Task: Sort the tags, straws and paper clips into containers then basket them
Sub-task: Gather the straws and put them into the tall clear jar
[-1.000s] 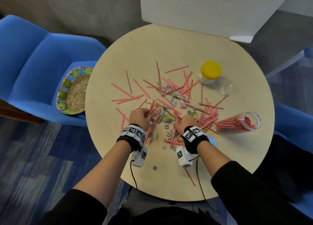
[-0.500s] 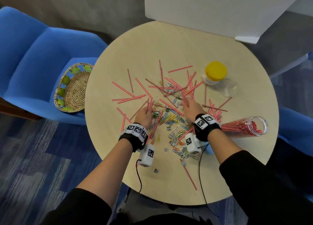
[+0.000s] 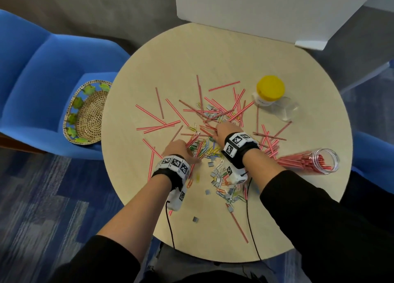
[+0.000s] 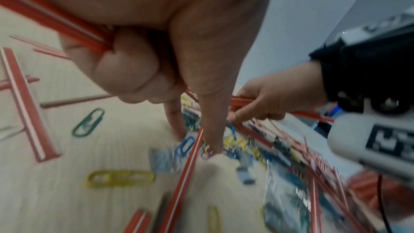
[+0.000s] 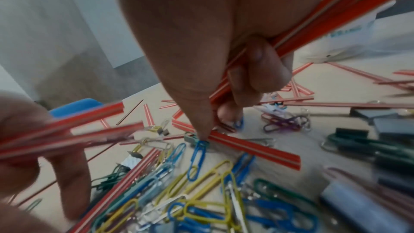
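Observation:
Red-and-white straws (image 3: 162, 126) lie scattered over the round table (image 3: 213, 52), mixed with coloured paper clips (image 3: 210, 149) and small grey tags (image 3: 210, 114). My left hand (image 3: 190, 149) grips a bundle of straws (image 4: 56, 19) in its curled fingers, while its thumb and forefinger reach down to a straw on the table (image 4: 190, 150). My right hand (image 3: 215, 131) also grips several straws (image 5: 336, 15); its thumb and forefinger touch a straw lying among the clips (image 5: 253, 148). The two hands are close together over the pile.
A clear jar (image 3: 309, 161) part full of straws lies on its side at the right edge. A yellow-lidded jar (image 3: 270, 92) and a clear container (image 3: 287, 110) stand at the back right. A woven basket (image 3: 87, 114) sits on the blue chair (image 3: 42, 73) to the left.
My right hand has moved forward, from the near part of the pile to its middle. My left hand has stayed at the pile's left side, holding straws.

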{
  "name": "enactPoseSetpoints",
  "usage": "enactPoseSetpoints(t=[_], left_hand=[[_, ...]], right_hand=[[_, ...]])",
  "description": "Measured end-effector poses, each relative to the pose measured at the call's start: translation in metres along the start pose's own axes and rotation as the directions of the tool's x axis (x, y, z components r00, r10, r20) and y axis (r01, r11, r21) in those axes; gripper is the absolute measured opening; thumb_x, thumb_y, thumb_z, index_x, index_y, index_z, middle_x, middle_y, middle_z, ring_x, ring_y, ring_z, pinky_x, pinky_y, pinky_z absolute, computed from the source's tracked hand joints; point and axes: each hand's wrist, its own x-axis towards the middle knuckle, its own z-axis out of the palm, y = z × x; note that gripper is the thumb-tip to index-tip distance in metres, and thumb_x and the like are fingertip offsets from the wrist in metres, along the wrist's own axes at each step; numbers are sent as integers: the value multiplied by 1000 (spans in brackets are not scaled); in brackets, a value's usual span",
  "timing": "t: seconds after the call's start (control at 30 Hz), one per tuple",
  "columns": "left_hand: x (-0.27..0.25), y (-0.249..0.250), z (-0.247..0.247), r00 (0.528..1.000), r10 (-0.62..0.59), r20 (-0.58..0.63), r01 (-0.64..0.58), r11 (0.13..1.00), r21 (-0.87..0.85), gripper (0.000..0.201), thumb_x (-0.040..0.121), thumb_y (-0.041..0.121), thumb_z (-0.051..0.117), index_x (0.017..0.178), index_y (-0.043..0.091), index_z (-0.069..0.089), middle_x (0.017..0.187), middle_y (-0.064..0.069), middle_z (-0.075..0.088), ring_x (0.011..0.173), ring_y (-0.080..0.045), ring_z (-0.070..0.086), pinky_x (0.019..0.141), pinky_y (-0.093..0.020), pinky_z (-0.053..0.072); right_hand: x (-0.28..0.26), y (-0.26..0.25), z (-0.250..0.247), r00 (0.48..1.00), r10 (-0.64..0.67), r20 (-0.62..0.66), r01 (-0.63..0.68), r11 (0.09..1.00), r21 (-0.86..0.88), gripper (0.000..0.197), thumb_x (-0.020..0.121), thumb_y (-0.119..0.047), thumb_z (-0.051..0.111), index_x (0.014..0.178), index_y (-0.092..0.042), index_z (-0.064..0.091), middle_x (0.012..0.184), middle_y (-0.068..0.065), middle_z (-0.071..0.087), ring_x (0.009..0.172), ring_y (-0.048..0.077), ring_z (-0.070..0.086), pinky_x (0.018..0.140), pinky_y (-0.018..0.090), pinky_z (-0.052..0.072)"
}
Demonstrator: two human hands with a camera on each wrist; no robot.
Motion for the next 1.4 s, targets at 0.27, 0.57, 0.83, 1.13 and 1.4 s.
enactPoseSetpoints(t=[0.27, 0.57, 0.83, 1.13, 1.4], left_hand=[[-4, 11, 7, 998, 32, -51, -29, 998, 54, 26, 84, 32, 71, 70, 12, 60, 63, 0, 56, 58, -18, 54, 54, -25, 46], [-17, 27, -52, 952, 203, 229, -251, 946, 207, 34, 82, 45, 72, 69, 14, 65, 61, 0, 55, 56, -16, 49, 52, -23, 40], [-24, 63, -88, 913, 317, 259, -400, 824, 401, 37, 83, 56, 66, 75, 22, 77, 55, 4, 52, 48, -13, 42, 49, -24, 34], [-8, 60, -103, 931, 245, 271, -350, 810, 471, 41, 102, 43, 41, 85, 12, 62, 64, 2, 50, 57, -14, 45, 58, -27, 38], [31, 28, -85, 971, 84, -222, -138, 960, -242, 34, 104, 21, 30, 89, 4, 57, 92, -20, 67, 75, -30, 60, 69, -36, 48]], right_hand=[[-3, 37, -10, 999, -13, -52, 21, 989, 146, 18, 99, -27, 51, 112, -17, 57, 98, 5, 65, 80, 23, 59, 69, 31, 46], [-21, 48, -24, 999, -14, -39, 31, 871, 491, 19, 100, -17, 44, 99, -16, 64, 86, 3, 59, 77, 23, 57, 71, 33, 44], [-61, 37, -39, 913, -397, -93, 353, 656, 667, 15, 84, -43, 74, 90, -30, 72, 79, 16, 65, 65, 18, 55, 60, 28, 39], [-57, 77, -24, 986, -122, -114, 166, 760, 629, 39, 93, -47, 60, 72, -15, 69, 60, 1, 54, 52, 14, 49, 55, 27, 36], [-9, 71, -35, 911, 412, -2, -288, 642, 710, 29, 100, -16, 48, 122, -5, 64, 125, 13, 61, 112, 29, 60, 86, 31, 48]])
